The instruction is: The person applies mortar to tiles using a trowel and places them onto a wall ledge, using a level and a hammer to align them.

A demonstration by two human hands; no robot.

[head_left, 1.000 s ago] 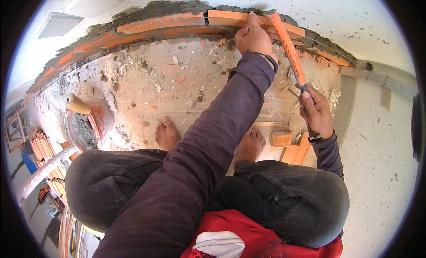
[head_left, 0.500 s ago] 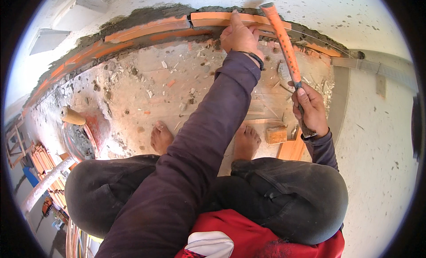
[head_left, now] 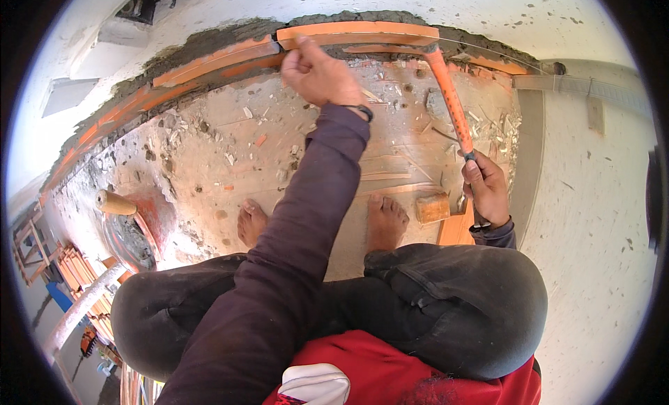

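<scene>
My left hand (head_left: 324, 77) reaches to the foot of the wall. Its index fingertip touches the left part of a long orange clay tile strip (head_left: 362, 33), which lies on grey mortar (head_left: 348, 17). The other fingers are loosely bent, with nothing visible in them. A thin white string (head_left: 481, 49) runs along the tile's face and on to the right. My right hand (head_left: 488, 189) is closed around the lower part of an orange-handled tool (head_left: 451, 98). The handle points away from me, and its tip meets the tile's right end. The tool's lower end is hidden in my hand.
More orange strips (head_left: 209, 61) continue leftward along the wall. Mortar crumbs and chips (head_left: 247, 112) litter the floor. A wooden block (head_left: 433, 208) sits by my right foot. To the left are a mortar pan (head_left: 129, 241), a wooden handle (head_left: 116, 202) and stacked tiles (head_left: 75, 269).
My left hand has slid left along the tile to its left end. The tool's handle has swung down from above the tile onto its right end. The view has shifted slightly.
</scene>
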